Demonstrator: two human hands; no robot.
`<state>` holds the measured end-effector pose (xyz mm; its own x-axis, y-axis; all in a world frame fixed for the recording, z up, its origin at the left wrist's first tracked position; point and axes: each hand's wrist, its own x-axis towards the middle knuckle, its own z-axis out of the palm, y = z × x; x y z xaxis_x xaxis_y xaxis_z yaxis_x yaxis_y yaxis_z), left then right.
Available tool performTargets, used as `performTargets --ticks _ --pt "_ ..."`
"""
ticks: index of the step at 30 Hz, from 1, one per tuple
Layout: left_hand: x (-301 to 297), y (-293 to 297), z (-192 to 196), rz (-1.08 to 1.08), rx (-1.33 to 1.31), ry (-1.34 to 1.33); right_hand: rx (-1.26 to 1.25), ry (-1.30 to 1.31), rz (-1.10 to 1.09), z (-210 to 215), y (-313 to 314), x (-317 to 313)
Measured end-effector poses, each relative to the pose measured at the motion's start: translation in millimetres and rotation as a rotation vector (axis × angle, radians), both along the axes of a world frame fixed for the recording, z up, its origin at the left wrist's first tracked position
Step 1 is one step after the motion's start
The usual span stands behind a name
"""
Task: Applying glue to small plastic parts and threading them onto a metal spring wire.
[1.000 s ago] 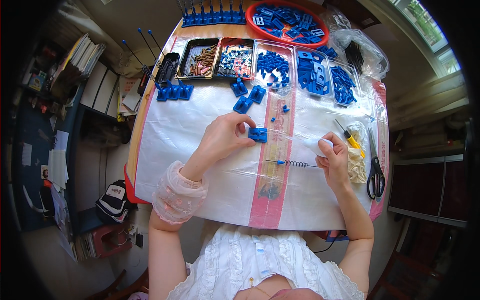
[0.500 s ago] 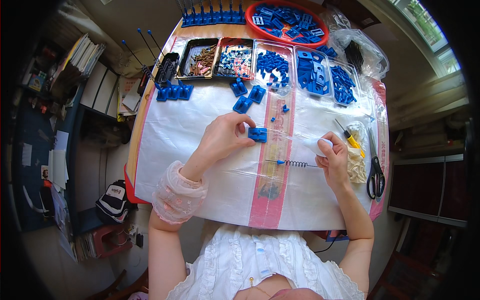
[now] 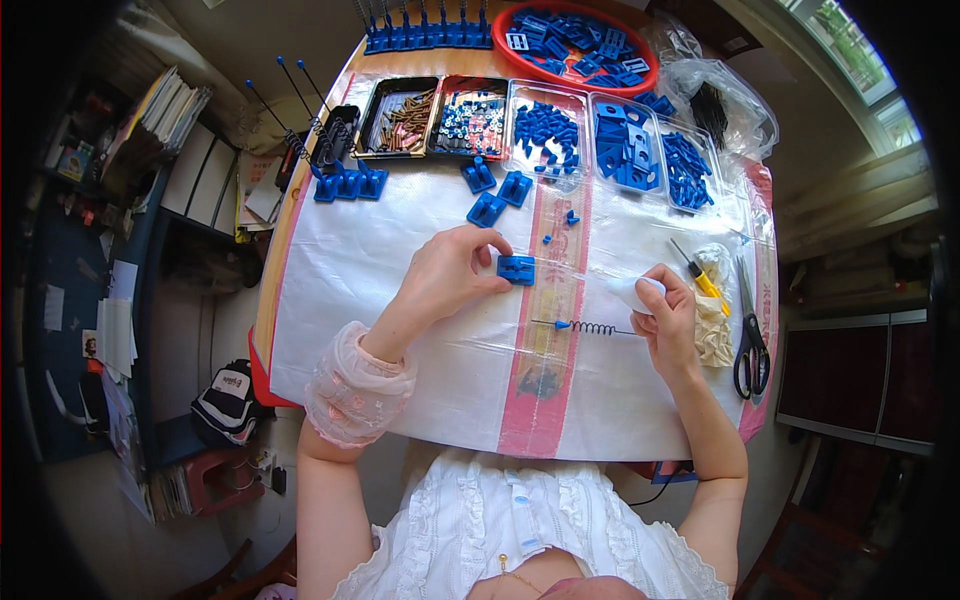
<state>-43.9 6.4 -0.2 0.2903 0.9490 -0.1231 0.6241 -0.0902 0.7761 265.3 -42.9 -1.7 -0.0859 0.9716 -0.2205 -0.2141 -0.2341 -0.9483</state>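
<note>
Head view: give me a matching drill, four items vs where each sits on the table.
Items:
1. blue plate
2. scissors
3. spring rod
4. red round tray

Places:
A. far edge of the table, full of blue parts
B. under the left hand's fingertips
C. near the table's right edge
D. just left of the right hand

Pairs: 1-B, 2-C, 3-D, 4-A

The right hand [image 3: 668, 318] hides most of a white object beside the spring rod [image 3: 588, 326]. Parts in the trays [image 3: 545, 125] beyond it are too small to identify.
</note>
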Motion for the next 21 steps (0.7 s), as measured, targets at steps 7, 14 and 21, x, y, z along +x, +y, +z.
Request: performTargets --ticks 7,14,21 --pt "-0.3 -0.1 0.6 0.001 -0.007 -0.001 0.017 0.016 -0.012 -3.2 -0.5 0.2" --pt "-0.3 -0.3 0.4 0.002 -0.002 0.001 0.017 0.016 -0.009 -2.9 -0.2 0.1" --pt "0.1 -0.3 1.7 0.004 -0.004 -0.004 0.005 -0.004 -0.007 -1.0 0.0 -1.2"
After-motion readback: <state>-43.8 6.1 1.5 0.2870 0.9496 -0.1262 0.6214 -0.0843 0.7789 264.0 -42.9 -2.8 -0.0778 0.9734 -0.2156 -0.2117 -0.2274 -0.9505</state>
